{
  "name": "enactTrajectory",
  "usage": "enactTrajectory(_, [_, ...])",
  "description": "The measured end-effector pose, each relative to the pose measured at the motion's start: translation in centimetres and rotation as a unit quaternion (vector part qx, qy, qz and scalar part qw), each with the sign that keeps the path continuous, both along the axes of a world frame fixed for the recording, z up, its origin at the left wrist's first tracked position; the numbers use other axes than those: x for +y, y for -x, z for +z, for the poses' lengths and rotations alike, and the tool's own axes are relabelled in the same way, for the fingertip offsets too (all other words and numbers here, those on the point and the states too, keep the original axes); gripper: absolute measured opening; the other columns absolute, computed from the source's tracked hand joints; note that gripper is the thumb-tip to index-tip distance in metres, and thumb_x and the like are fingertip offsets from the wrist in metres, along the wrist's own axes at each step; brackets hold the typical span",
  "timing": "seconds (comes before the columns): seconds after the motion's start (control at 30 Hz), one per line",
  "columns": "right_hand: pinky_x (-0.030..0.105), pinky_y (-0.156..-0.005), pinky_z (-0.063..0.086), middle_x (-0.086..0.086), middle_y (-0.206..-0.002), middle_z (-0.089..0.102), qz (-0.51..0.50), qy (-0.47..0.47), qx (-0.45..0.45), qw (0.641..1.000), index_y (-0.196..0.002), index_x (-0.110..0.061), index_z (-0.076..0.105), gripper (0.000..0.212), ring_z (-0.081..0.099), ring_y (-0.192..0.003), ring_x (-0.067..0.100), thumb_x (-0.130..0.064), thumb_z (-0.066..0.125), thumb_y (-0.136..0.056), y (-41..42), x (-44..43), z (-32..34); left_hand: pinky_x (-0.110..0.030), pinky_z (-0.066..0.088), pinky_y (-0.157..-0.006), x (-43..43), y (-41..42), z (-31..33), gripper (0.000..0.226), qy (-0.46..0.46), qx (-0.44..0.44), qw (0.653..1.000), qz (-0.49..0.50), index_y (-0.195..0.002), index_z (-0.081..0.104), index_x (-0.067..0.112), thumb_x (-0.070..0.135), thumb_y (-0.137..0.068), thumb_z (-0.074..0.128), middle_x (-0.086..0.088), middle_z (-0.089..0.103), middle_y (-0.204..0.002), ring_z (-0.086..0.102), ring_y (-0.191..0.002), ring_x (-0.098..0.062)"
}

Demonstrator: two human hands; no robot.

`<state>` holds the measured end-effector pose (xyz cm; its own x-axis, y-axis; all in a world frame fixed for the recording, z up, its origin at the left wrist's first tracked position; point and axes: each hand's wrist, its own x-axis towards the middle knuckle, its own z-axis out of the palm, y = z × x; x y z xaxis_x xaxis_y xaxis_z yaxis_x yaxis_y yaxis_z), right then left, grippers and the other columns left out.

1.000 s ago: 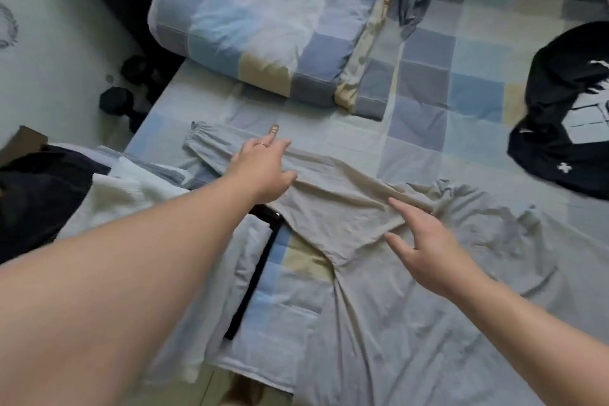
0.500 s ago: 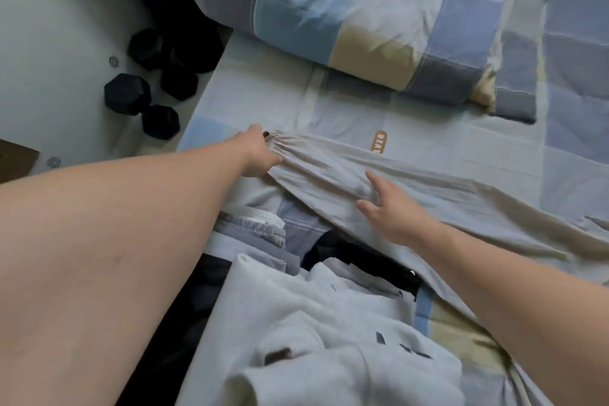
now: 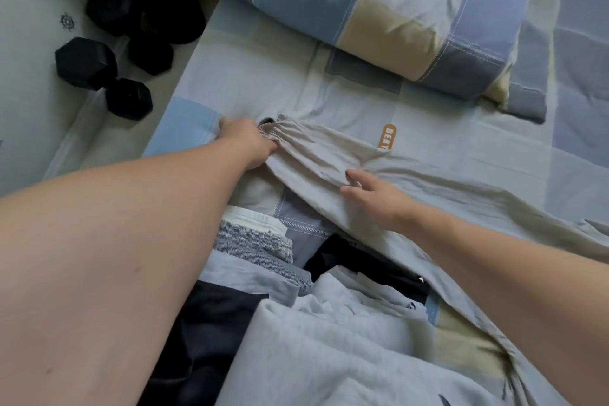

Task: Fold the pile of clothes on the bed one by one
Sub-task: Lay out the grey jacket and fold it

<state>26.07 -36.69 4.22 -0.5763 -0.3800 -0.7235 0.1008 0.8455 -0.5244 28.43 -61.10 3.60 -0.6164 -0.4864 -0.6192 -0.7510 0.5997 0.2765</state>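
Note:
A beige long-sleeved garment [image 3: 428,194] lies spread across the checked bedsheet [image 3: 250,89], one sleeve stretched toward the bed's left edge. My left hand [image 3: 247,138] grips that sleeve's gathered cuff [image 3: 280,130]. My right hand [image 3: 372,194] rests flat with straight fingers on the sleeve a little further along. A pile of clothes [image 3: 296,323] in pale blue, denim and black sits at the bed's near edge, below both arms.
A folded checked quilt [image 3: 379,10] lies across the far side of the bed. Black hexagonal dumbbells [image 3: 102,72] sit on the floor to the left of the bed. An orange label [image 3: 389,137] shows on the sheet beside the sleeve.
The view swung left along the sleeve. My left hand slid out to the cuff and took hold of it; my right hand followed leftward and lies flat on the sleeve.

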Motion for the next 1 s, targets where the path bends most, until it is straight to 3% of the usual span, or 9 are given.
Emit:
enactTrajectory(0.1, [0.014, -0.097, 0.028, -0.005, -0.153, 0.045, -0.073, 0.04, -0.013, 0.996, -0.152, -0.022, 0.042, 0.052, 0.042, -0.139, 0.01, -0.034, 0.052, -0.103, 0.2, 0.0, 2.4, -0.032, 0.042, -0.072, 0.0, -0.4, 2.6, 0.03, -0.057, 0.052, 0.996, 0.053, -0.085, 0.061, 0.013, 0.04, -0.087, 0.073, -0.009, 0.063, -0.094, 0.058, -0.091, -0.028])
enactTrajectory(0.17, [0.018, -0.099, 0.031, -0.007, -0.149, 0.049, -0.088, 0.067, 0.009, 0.994, -0.149, -0.024, 0.048, 0.047, 0.046, -0.133, 0.007, -0.036, 0.051, -0.103, 0.3, 0.1, 4.3, -0.032, 0.041, -0.062, 0.8, -0.8, 4.8, 0.033, -0.106, 0.097, 0.986, 0.09, -0.074, 0.052, 0.016, 0.036, -0.083, 0.076, -0.003, 0.057, -0.078, 0.053, -0.073, -0.022])
enactTrajectory(0.23, [0.027, -0.107, 0.034, -0.007, -0.146, 0.053, -0.127, 0.109, 0.01, 0.986, -0.147, -0.026, 0.05, 0.045, 0.048, -0.134, 0.01, -0.039, 0.049, -0.104, 0.4, 0.5, 6.6, -0.036, 0.054, -0.074, 2.4, -1.2, 7.1, 0.023, -0.199, 0.133, 0.961, 0.137, -0.084, 0.061, 0.014, 0.031, -0.079, 0.076, -0.001, 0.063, -0.081, 0.06, -0.072, -0.019])
enactTrajectory(0.33, [0.04, -0.113, 0.037, -0.007, -0.138, 0.059, -0.219, 0.17, -0.036, 0.96, -0.145, -0.029, 0.047, 0.045, 0.056, -0.126, 0.015, -0.046, 0.043, -0.104, 0.6, 1.6, 10.0, -0.035, 0.053, -0.078, 5.7, -1.3, 11.0, 0.009, -0.317, 0.143, 0.924, 0.161, -0.085, 0.06, 0.019, 0.016, -0.089, 0.068, -0.002, 0.066, -0.083, 0.065, -0.072, -0.018])
enactTrajectory(0.6, [0.039, -0.1, 0.045, 0.001, -0.111, 0.074, -0.347, 0.296, -0.181, 0.871, -0.126, -0.018, 0.062, 0.06, 0.068, -0.104, 0.02, -0.065, 0.036, -0.098, 0.5, 9.8, 19.4, -0.026, 0.04, -0.066, 18.0, -0.5, 19.5, 0.016, -0.357, 0.205, 0.911, 0.035, -0.08, 0.061, 0.014, 0.021, -0.084, 0.075, -0.004, 0.059, -0.077, 0.053, -0.073, -0.015])
enactTrajectory(0.7, [0.04, -0.099, 0.046, 0.004, -0.112, 0.073, -0.338, 0.31, -0.189, 0.868, -0.131, -0.017, 0.063, 0.067, 0.069, -0.1, 0.022, -0.067, 0.034, -0.097, 0.2, 16.4, 22.4, -0.02, 0.047, -0.062, 25.1, -0.5, 22.3, 0.029, -0.391, 0.193, 0.899, 0.052, -0.093, 0.068, 0.01, 0.03, -0.103, 0.05, -0.007, 0.066, -0.084, 0.058, -0.071, -0.016])
enactTrajectory(0.77, [0.039, -0.094, 0.047, 0.005, -0.106, 0.074, -0.348, 0.31, -0.178, 0.867, -0.134, -0.016, 0.062, 0.07, 0.071, -0.093, 0.02, -0.068, 0.034, -0.096, -0.2, 21.8, 23.6, -0.014, 0.047, -0.055, 30.7, -0.8, 23.3, 0.025, -0.383, 0.192, 0.903, 0.041, -0.098, 0.07, 0.009, 0.017, -0.104, 0.047, -0.008, 0.067, -0.085, 0.06, -0.07, -0.015])
enactTrajectory(0.9, [0.041, -0.098, 0.048, 0.012, -0.109, 0.073, -0.373, 0.318, -0.168, 0.855, -0.131, -0.017, 0.064, 0.063, 0.07, -0.09, 0.025, -0.065, 0.04, -0.096, -1.2, 34.4, 25.4, -0.027, 0.049, -0.073, 43.6, -1.8, 23.9, 0.012, -0.305, 0.25, 0.918, -0.05, -0.101, 0.061, 0.018, 0.006, -0.096, 0.061, -0.007, 0.065, -0.089, 0.059, -0.079, -0.017])
enactTrajectory(1.0, [0.039, -0.094, 0.052, 0.007, -0.103, 0.076, -0.391, 0.307, -0.156, 0.853, -0.108, -0.021, 0.07, 0.04, 0.071, -0.084, 0.022, -0.052, 0.046, -0.1, -2.5, 44.9, 26.8, -0.028, 0.048, -0.067, 54.9, -2.9, 24.9, 0.022, -0.319, 0.258, 0.908, -0.083, -0.103, 0.059, 0.02, 0.005, -0.09, 0.069, -0.004, 0.06, -0.077, 0.055, -0.066, -0.016])
